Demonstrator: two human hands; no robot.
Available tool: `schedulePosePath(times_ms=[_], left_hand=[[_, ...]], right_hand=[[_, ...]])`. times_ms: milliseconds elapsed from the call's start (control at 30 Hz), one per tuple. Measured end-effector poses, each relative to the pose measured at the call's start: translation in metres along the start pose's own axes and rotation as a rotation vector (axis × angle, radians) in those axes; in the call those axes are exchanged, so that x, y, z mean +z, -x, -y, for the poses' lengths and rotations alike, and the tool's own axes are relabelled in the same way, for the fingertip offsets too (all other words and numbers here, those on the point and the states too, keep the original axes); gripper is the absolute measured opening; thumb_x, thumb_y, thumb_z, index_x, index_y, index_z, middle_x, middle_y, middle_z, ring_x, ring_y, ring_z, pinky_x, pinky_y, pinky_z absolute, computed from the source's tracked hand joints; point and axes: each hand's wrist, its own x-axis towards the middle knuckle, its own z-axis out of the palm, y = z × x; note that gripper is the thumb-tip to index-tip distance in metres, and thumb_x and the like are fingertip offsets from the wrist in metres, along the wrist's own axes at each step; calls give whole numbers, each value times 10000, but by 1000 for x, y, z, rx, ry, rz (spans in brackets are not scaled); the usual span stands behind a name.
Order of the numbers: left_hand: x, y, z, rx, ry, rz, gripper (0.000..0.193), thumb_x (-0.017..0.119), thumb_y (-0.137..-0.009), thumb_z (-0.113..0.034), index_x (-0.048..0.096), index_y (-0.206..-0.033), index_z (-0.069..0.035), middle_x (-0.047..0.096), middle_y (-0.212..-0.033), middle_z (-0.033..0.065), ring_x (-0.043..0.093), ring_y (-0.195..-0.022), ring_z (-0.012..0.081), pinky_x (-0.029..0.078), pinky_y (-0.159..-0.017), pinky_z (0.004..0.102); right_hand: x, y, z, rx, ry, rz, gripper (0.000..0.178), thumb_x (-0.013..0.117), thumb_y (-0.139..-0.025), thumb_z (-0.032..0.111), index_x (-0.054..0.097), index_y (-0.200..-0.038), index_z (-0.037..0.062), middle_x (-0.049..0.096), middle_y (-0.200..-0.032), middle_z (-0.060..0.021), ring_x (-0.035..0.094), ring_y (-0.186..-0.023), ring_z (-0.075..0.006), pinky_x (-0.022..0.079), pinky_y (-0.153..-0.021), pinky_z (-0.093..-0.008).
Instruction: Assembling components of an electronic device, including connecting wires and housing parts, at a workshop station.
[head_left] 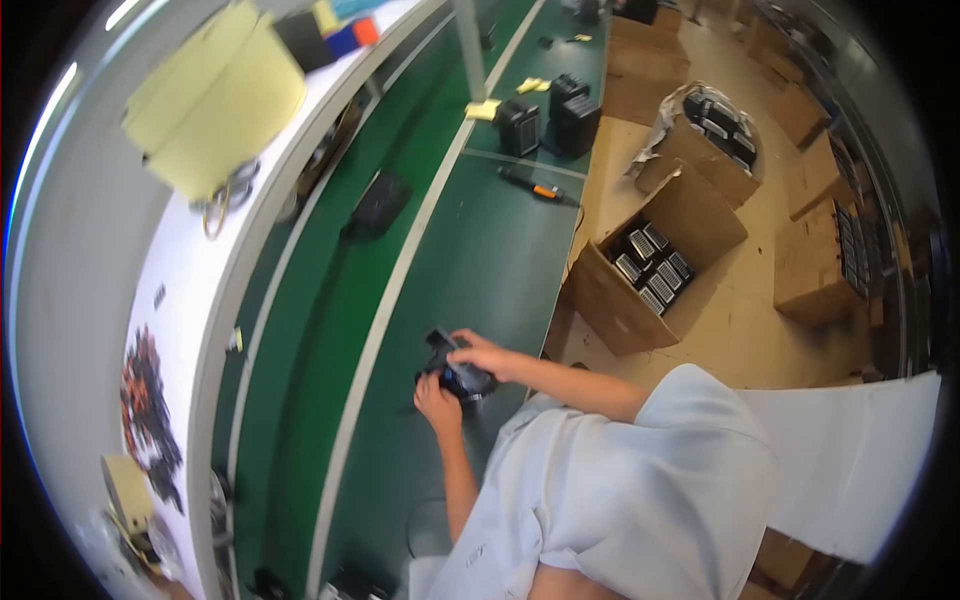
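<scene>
Both hands are at a black device [473, 380] on the green worktop, close in front of me. My left hand [437, 398] wraps its fingers round the device's left side. From the right, my right hand [482, 356] reaches over it, its fingers closed on a dark grey rectangular piece [439, 340] at the device's far end. Blur and my fingers hide how that piece and the device meet. A thin dark cable [412, 515] curves on the worktop near my left forearm.
Left of the worktop runs a green conveyor belt [330, 290] carrying a black case [378, 205]. Farther up stand black box-shaped devices [518, 127] and an orange-and-black tool [545, 190]. An open carton [630, 300] of packed devices sits at right. A white shelf [185, 290] holds dark-and-red parts.
</scene>
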Motion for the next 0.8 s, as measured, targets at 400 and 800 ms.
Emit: schedulePosePath(times_ms=[400,800], left_hand=[[3,-17,-20,-36,-211,-153,388,667,-771,-50,708,-1142,-158,663,-1140,61,553,-1186,280,404,-1001,466],[0,-7,-12,70,-64,-217,64,658,-706,-42,705,-719,-83,711,-949,5,586,-1108,263,393,-980,458]], right_hand=[[0,-6,1,239,-612,17,406,536,-981,386,594,-1188,41,696,-1075,-136,685,-945,-287,554,-895,-464],[-9,-35,-13,-170,512,-78,758,795,-806,249,406,-1425,51,598,-1188,-184,625,-1013,-242,509,-866,-362]])
